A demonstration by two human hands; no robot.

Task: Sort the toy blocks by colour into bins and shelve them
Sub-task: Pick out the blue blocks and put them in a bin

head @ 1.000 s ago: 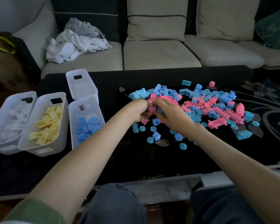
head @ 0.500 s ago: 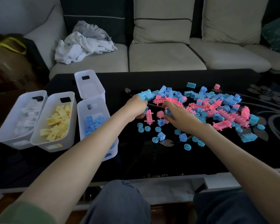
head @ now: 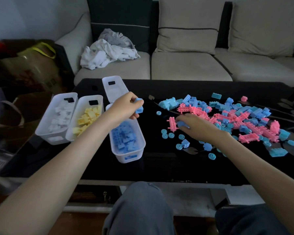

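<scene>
**Blue blocks on their way to the blue bin, sorting about half done**

The left hand (head: pixel 126 106) pinches a blue block (head: pixel 139 106) above the far end of the blue bin (head: pixel 129 157), at its right edge. The right hand (head: pixel 199 127) is down at the near-left edge of the mixed pile (head: pixel 236 119) on the worktop (head: pixel 159 168). Its fingers are curled round a second blue block (head: pixel 181 124), just beside a long pink piece (head: pixel 172 123).

The step in hand looks like feeding blue into its bin. The next move calls for shifting the left hand a little inward over the bin before letting go, so the block drops inside. The right hand's block should then follow.

Count:
- There are four bins in all.
- The white bin (head: pixel 49 138) holds white blocks, the yellow bin (head: pixel 70 137) yellow ones, and the blue bin blue ones.
- The far bin (head: pixel 115 92) shows nothing inside, and is likely meant for pink.
- Two hands, one blue block in each.
- The loose pink and blue pieces run to dozens, too tangled to number.
- Several blue discs lie apart at the near side of the pile.
- No shelf is in view, so shelving is not yet begun
</scene>
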